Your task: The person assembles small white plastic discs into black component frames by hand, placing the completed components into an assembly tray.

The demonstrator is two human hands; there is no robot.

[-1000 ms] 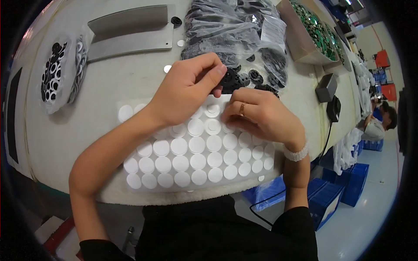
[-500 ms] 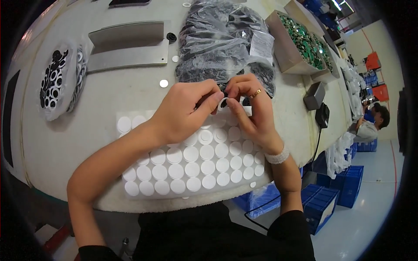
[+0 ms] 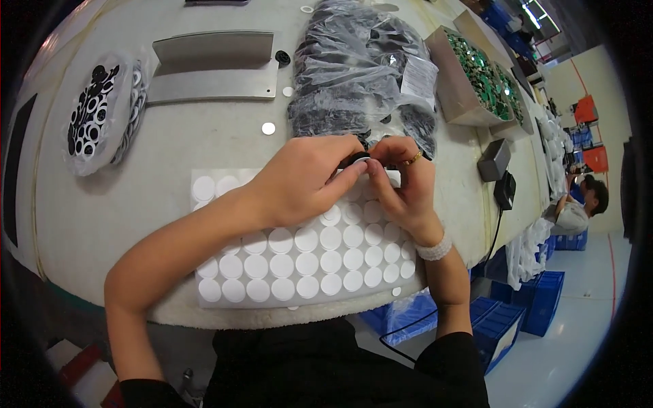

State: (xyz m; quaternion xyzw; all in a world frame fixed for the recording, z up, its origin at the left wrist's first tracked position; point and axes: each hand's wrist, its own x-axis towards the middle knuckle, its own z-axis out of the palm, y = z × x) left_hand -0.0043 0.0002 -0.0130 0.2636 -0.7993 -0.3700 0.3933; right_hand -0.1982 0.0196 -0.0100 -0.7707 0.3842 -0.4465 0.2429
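Observation:
Both hands meet above the far edge of a translucent sheet (image 3: pixel 320 297) covered with rows of white discs (image 3: pixel 306 239). Between the fingertips is a small round black piece with a white rim (image 3: pixel 359 158), partly hidden by the fingers. My left hand (image 3: pixel 303 175) pinches it between thumb and forefinger. From the other side, my right hand (image 3: pixel 406 182) grips it with thumb and curled fingers. Just beyond the hands lies a plastic bag of black parts (image 3: pixel 360 75).
Left, an opened plastic bag (image 3: pixel 95 126) holds black and white rings. A bent metal plate (image 3: pixel 211 85) stands at the back. Right are a box of green circuit boards (image 3: pixel 476 81), a dark grey block (image 3: pixel 494 161) and a cabled black adapter (image 3: pixel 505 190). Blue crates (image 3: pixel 496 326) stand below; a person (image 3: pixel 578 204) is farther off.
The black piece has tilted, so its white ring shows less. My fingers have closed in around it, and my hands are slightly lower against the sheet. The whole view has shifted a little.

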